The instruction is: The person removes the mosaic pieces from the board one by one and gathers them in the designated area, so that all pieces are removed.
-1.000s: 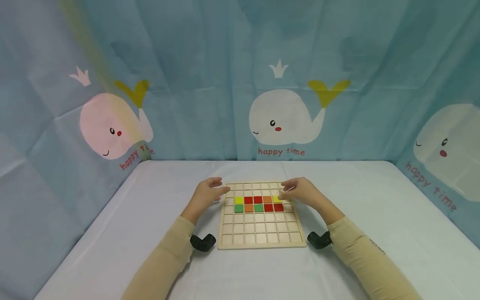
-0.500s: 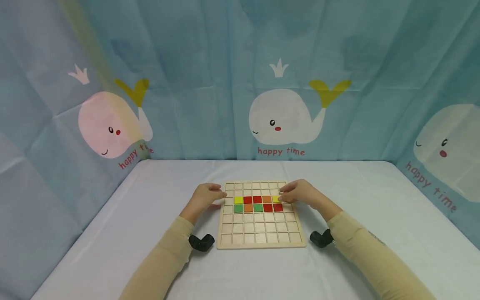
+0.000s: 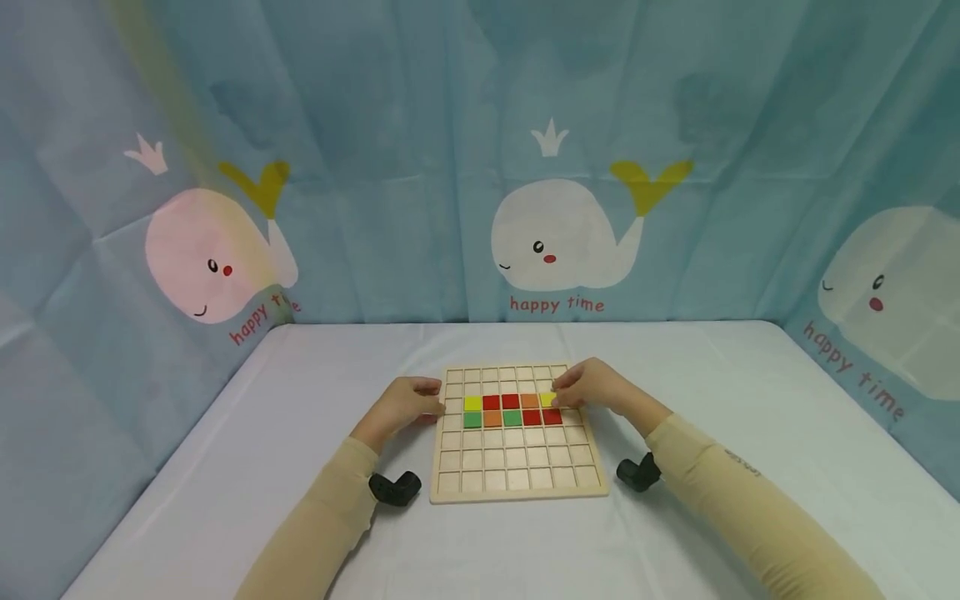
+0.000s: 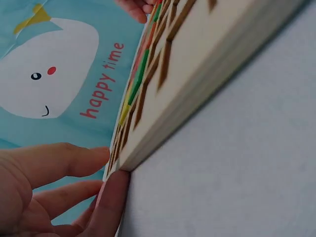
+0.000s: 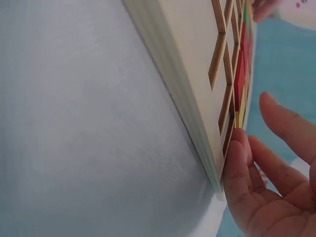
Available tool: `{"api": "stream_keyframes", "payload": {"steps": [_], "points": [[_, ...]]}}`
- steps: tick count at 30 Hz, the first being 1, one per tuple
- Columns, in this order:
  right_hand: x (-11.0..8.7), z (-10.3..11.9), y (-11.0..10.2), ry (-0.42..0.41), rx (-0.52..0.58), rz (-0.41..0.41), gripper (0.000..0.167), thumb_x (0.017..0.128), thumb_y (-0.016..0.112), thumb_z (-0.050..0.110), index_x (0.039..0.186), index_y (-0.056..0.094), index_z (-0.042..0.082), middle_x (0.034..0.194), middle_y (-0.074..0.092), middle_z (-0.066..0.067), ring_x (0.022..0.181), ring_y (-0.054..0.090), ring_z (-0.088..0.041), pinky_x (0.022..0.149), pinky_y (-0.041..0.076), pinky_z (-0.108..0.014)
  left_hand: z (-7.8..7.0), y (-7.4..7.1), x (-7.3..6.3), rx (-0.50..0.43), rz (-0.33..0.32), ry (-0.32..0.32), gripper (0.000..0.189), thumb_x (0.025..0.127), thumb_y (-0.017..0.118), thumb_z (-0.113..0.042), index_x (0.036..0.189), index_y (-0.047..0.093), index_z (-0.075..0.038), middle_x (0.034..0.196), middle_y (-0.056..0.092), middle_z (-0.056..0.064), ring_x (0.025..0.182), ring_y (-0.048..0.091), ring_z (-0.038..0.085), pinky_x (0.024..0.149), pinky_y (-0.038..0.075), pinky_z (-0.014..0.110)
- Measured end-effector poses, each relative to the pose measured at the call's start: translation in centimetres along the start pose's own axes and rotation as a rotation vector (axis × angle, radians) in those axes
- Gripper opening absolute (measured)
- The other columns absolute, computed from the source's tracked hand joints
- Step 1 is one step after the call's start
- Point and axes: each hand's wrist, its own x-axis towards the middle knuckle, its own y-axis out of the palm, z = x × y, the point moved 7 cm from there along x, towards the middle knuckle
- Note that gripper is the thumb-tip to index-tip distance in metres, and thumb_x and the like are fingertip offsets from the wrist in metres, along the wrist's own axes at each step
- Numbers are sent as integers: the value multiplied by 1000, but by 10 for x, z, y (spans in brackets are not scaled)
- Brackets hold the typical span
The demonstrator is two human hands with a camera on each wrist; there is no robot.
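A light wooden grid board (image 3: 517, 481) lies on the white table. Two rows of coloured square tiles sit in its middle. The back row reads yellow (image 3: 472, 403), red, red, orange, yellow; the front row is green (image 3: 472, 419), orange, green, red, red. My left hand (image 3: 401, 407) is at the board's left edge, its thumb against the rim in the left wrist view and the other fingers extended. Over the right side, my right hand (image 3: 597, 387) has its thumb tip on the rightmost yellow tile (image 3: 548, 399), partly hiding it. In the right wrist view one finger (image 5: 284, 121) is lifted clear.
Black wrist cameras (image 3: 394, 489) are worn at both sleeves, close above the table. A light blue curtain (image 3: 390, 217) printed with whales hangs behind and at both sides. White cloth (image 3: 510, 550) covers the table around the board.
My left hand has come down and nearer, from above the board's far left part to its left edge. The right hand stays at the yellow tile. The tiles keep their layout.
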Motion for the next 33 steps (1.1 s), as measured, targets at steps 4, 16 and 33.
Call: {"api": "stream_keyframes", "payload": {"steps": [4,16,33], "points": [[2,-2,1,-4,-9,11,32,85,78,20,113,75,4,102,74,-5,76,56,-13,72,48,-26,2,1,1,24,-5,1,56,83,70,3,136,55,5,127,58,20,104,61,22,79,60,27],[7,-7,1,17,2,-3,28,86,78,20,109,77,5,102,76,-5,80,60,-12,81,50,-28,2,1,3,48,-15,-1,55,82,71,2,136,57,2,124,58,18,105,59,23,80,60,27],[6,-4,1,48,25,-26,21,85,78,21,100,78,6,84,73,-1,75,58,-13,74,48,-25,4,0,2,40,-17,-9,55,84,72,0,136,56,0,122,59,17,106,59,23,81,60,28]]}}
